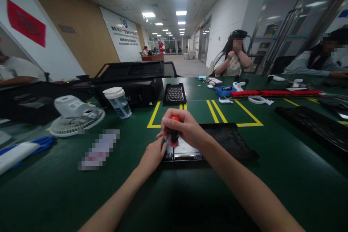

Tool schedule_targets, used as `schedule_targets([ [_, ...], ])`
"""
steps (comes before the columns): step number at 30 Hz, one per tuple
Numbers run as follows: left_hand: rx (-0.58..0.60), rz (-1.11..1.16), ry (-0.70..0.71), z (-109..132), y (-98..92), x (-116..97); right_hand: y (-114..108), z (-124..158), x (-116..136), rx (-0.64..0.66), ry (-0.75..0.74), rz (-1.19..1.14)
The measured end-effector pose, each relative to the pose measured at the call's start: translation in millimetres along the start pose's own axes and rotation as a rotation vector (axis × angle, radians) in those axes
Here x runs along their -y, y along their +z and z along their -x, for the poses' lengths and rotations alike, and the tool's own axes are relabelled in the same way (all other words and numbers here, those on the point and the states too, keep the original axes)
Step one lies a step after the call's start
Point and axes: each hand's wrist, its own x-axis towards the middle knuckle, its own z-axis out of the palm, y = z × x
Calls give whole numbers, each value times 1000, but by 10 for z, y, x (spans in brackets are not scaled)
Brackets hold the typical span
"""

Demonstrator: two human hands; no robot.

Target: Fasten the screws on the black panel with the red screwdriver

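My right hand (182, 127) is closed round a screwdriver (173, 137) with a red and black handle, held upright with its tip down on a flat silver device (185, 152). That device lies in a black tray (231, 141) on the green table. My left hand (152, 155) rests at the device's left edge beside the screwdriver shaft, fingers curled against it.
A black tray of small parts (174, 94) sits beyond the yellow floor-tape lines. A white fan (74, 114), a plastic cup (119, 102) and black cases (130, 79) are at left. Another black tray (312, 125) is at right. Two people sit across the table.
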Motion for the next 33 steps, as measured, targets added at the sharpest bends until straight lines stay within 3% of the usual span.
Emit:
schedule_targets([
  [4,16,-76,-46,-17,10,-2,2,4,-42,79,-15,-120],
  [10,3,-17,0,-16,15,5,-29,-11,-51,183,39,-214],
  [23,1,26,-7,-19,15,42,-239,-8,-38,278,93,-99],
  [33,13,1,-65,-17,10,39,-206,9,44,307,69,18],
])
